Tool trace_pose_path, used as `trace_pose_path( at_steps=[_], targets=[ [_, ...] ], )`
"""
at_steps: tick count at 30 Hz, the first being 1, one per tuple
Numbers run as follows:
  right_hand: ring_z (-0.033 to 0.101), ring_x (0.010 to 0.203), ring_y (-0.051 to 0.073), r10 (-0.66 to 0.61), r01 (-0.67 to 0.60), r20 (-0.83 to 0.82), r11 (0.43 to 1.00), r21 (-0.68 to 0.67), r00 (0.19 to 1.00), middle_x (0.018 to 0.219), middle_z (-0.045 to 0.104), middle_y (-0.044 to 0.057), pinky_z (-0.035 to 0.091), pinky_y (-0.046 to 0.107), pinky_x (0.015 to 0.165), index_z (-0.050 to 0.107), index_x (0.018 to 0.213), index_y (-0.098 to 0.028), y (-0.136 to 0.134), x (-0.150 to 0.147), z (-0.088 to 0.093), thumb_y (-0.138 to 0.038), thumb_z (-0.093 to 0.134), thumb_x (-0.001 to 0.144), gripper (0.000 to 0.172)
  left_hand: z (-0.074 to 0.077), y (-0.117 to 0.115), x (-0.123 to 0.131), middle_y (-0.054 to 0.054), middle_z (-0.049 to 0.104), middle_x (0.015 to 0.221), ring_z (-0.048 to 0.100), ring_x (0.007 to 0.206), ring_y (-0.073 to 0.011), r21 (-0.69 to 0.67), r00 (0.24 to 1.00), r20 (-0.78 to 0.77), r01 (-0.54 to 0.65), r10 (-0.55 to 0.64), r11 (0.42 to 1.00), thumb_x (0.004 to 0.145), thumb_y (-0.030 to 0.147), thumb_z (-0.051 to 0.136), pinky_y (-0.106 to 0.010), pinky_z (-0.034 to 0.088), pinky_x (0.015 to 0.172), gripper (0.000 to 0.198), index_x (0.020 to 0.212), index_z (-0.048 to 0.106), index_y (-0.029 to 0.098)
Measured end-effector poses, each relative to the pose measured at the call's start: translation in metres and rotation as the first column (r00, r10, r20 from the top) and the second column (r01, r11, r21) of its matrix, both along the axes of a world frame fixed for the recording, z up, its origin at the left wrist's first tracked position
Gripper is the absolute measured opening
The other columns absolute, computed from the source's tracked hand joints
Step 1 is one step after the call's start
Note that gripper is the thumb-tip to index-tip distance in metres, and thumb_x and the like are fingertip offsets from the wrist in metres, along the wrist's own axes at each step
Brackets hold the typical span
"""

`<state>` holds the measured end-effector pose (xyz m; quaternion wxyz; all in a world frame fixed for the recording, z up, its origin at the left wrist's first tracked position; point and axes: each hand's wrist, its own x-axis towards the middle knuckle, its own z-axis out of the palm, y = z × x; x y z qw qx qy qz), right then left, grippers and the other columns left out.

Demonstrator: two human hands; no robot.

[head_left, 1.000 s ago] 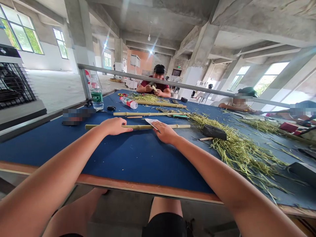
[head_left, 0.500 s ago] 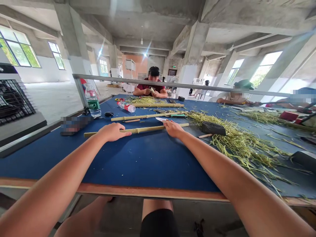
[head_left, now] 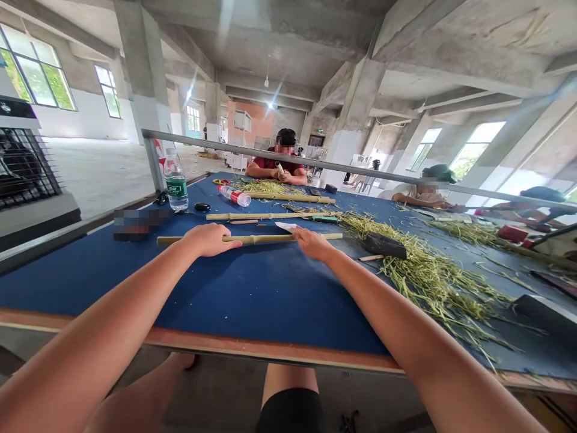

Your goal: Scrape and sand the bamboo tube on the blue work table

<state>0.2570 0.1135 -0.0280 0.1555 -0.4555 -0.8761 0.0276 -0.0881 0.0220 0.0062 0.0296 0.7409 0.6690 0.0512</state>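
The left hand (head_left: 208, 239) lies curled over a long, thin, yellow-green bamboo pole (head_left: 261, 239), its fingers closed on the pole. The pole lies flat across the middle of the frame on a blue-topped table (head_left: 90, 282), and its right part reaches the right hand (head_left: 312, 243). Whether that hand grips the pole or only touches it, I cannot tell. A small white pointed strip (head_left: 283, 225) sits just beyond its fingers. Farther up lies a second bamboo pole (head_left: 270, 215). To the right, a heap of pale green plant strips (head_left: 433, 279) spreads around a black block (head_left: 385, 245).
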Motion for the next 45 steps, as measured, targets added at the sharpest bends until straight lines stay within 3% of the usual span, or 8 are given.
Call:
trace_pose_path(
  at_steps=[4,6,12,15,24,34,42,45],
  targets=[
    [0.052,0.138,0.033,-0.358,0.357,0.074,0.934,0.030,0.931,0.138,0.065,0.018,0.036,0.047,0.117,0.069,0.129,-0.011,0.016,0.030,0.003,-0.026,0.031,0.106,0.047,-0.003,0.001,0.001,-0.012,0.077,0.096,0.069,0.085,-0.0315,0.022,1.000,-0.016,0.002,-0.001,1.000,0.075,0.094,0.032,-0.037,0.045,0.074,0.081,0.097,0.072,0.027],
    [0.052,0.138,0.033,-0.397,0.395,0.071,0.918,0.045,0.915,0.137,0.065,0.022,0.035,0.047,0.117,0.067,0.129,-0.006,0.017,0.028,0.000,-0.024,0.030,0.106,0.048,-0.002,-0.001,0.004,-0.013,0.076,0.093,0.068,0.081,-0.0303,0.033,0.999,-0.031,0.031,-0.030,0.999,0.079,0.092,0.030,-0.036,0.044,0.071,0.079,0.097,0.070,0.026],
    [0.037,0.150,0.022,0.077,-0.073,-0.034,0.992,0.102,0.996,0.157,0.050,0.009,0.025,0.041,0.126,0.053,0.150,-0.015,-0.008,-0.026,-0.014,-0.031,0.031,0.106,0.052,-0.001,-0.004,0.007,-0.011,0.073,0.078,0.066,0.069,-0.0271,0.067,0.996,-0.053,0.082,-0.078,0.994,0.090,0.080,0.023,-0.035,0.038,0.062,0.070,0.073,0.061,0.024],
    [0.036,0.151,0.019,0.163,-0.158,-0.042,0.983,0.088,0.986,0.157,0.049,0.007,0.025,0.038,0.126,0.051,0.151,-0.017,-0.012,-0.034,-0.013,-0.035,0.030,0.107,0.053,-0.002,-0.002,0.005,-0.011,0.073,0.078,0.066,0.069,-0.0267,0.062,0.997,-0.033,0.069,-0.067,0.996,0.088,0.083,0.023,-0.035,0.037,0.061,0.072,0.070,0.060,0.024],
    [0.053,0.139,0.026,-0.363,0.363,0.035,0.932,0.018,0.931,0.148,0.059,0.014,0.036,0.040,0.117,0.059,0.142,-0.015,0.029,0.040,-0.005,-0.030,0.025,0.108,0.050,-0.004,-0.004,0.002,-0.011,0.076,0.094,0.069,0.080,-0.0295,0.099,0.997,-0.023,0.074,-0.072,0.992,0.081,0.085,0.041,-0.034,0.042,0.063,0.065,0.096,0.065,0.027],
    [0.034,0.152,0.019,0.149,-0.144,-0.051,0.986,0.085,0.988,0.159,0.046,0.008,0.023,0.038,0.127,0.049,0.153,-0.016,-0.006,-0.034,-0.013,-0.035,0.030,0.107,0.053,-0.005,-0.004,0.003,-0.012,0.075,0.089,0.069,0.078,-0.0289,0.083,0.996,0.010,0.083,-0.084,0.993,0.087,0.082,0.033,-0.035,0.043,0.067,0.065,0.091,0.067,0.026],
    [0.041,0.148,0.023,-0.339,0.339,0.002,0.940,0.031,0.941,0.153,0.054,0.011,0.030,0.039,0.122,0.057,0.145,-0.016,0.035,0.053,-0.001,-0.026,0.028,0.107,0.049,0.001,-0.007,0.004,-0.010,0.074,0.084,0.067,0.069,-0.0267,0.040,0.995,0.025,0.091,-0.092,0.995,0.090,0.077,0.034,-0.034,0.039,0.062,0.059,0.098,0.065,0.027],
    [0.036,0.151,0.025,-0.356,0.356,0.000,0.934,0.021,0.934,0.157,0.048,0.015,0.026,0.040,0.124,0.053,0.148,-0.009,0.034,0.051,-0.003,-0.025,0.029,0.106,0.051,0.000,-0.007,0.006,-0.010,0.074,0.083,0.066,0.069,-0.0265,0.066,0.994,-0.003,0.112,-0.112,0.992,0.094,0.072,0.031,-0.034,0.039,0.062,0.057,0.092,0.064,0.026]
  ],
)
